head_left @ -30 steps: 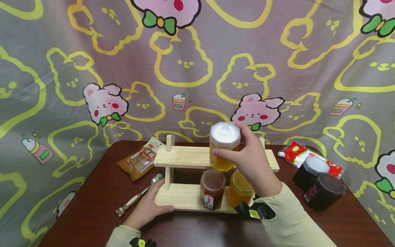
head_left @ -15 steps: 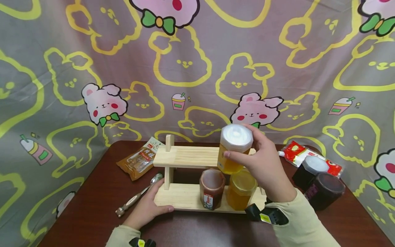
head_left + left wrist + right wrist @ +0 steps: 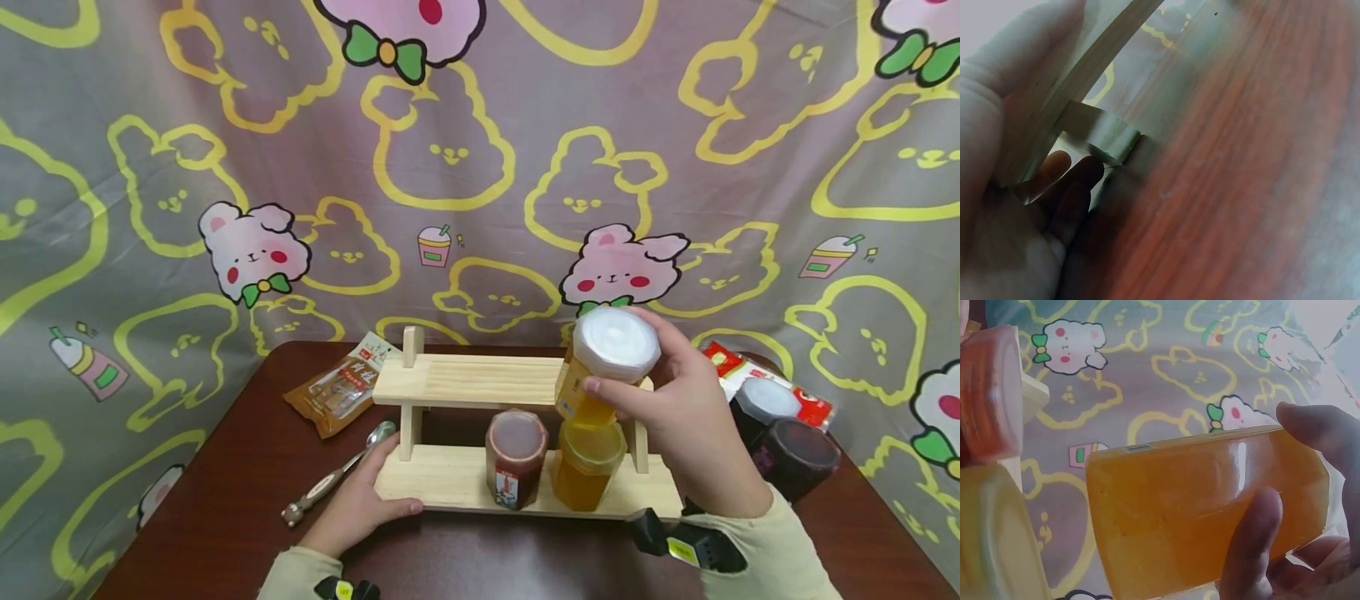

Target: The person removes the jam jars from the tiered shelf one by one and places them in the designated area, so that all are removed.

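My right hand (image 3: pixel 697 408) grips an amber jar (image 3: pixel 581 387) with a white lid, thumb on the near side. Tilted, it hangs before the right part of the upper board of a two-tier wooden shelf (image 3: pixel 468 379). In the right wrist view the amber jar (image 3: pixel 1179 512) fills the middle, fingers near its lid end. On the lower board stand a red-brown jar (image 3: pixel 517 462) and a second amber jar (image 3: pixel 588 471), partly overlapped by the held one. My left hand (image 3: pixel 360 508) holds the shelf's lower left end, its fingers (image 3: pixel 1075 200) reaching under the board.
Left of the shelf lie a brown packet (image 3: pixel 337 387) and a metal spoon (image 3: pixel 330 487) with a patterned handle. At the right, two dark jars (image 3: pixel 798 458) stand near a red and white packet (image 3: pixel 813 408). A patterned curtain (image 3: pixel 480 167) hangs behind the table (image 3: pixel 487 558).
My right hand has moved right and slightly down with the amber jar, which now leans more. My left hand stays at the shelf's left end.
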The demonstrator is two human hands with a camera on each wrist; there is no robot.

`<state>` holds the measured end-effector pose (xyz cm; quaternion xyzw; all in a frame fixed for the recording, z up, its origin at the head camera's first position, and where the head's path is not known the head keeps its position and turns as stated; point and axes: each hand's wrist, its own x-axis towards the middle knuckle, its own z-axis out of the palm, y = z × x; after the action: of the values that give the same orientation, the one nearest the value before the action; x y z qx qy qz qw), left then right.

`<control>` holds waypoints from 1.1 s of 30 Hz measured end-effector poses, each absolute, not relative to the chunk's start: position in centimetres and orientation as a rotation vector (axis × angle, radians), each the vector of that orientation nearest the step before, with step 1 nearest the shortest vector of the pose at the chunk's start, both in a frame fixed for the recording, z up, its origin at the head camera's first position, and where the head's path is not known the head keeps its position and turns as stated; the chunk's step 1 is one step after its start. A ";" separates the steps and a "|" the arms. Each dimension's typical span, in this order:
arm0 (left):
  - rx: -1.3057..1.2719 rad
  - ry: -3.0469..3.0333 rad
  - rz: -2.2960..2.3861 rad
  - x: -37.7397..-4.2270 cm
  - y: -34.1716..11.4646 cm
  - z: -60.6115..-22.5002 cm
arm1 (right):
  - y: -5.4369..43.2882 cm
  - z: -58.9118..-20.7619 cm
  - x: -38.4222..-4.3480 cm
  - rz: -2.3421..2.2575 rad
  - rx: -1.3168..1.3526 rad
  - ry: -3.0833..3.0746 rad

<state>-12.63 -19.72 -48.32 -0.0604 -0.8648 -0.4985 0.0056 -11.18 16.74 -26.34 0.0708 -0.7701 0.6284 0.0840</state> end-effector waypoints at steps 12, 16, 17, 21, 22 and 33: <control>-0.200 -2.704 -1.550 -12.6 -19.8 -48.3 | 19.2 -26.8 -9.9 1.776 0.226 -2.270; -0.206 -2.709 -1.545 -12.7 -19.8 -48.4 | 20.2 -27.0 -9.6 1.752 0.209 -2.256; -0.205 -2.711 -1.543 -12.7 -19.8 -48.4 | 20.5 -27.1 -9.5 1.761 0.205 -2.244; -0.184 -2.722 -1.549 -12.7 -19.8 -48.4 | 21.5 -27.4 -9.2 1.756 0.181 -2.236; -0.181 -2.724 -1.551 -12.6 -19.7 -48.3 | 21.7 -27.6 -9.1 1.769 0.175 -2.231; -0.184 -2.737 -1.555 -12.6 -19.7 -48.0 | 24.5 -29.5 -8.0 1.847 0.070 -2.213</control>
<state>-12.57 -19.70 -47.96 -0.0583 -0.8680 -0.4931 -0.0057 -8.04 24.53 -29.46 0.0241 -0.7611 0.6352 0.1286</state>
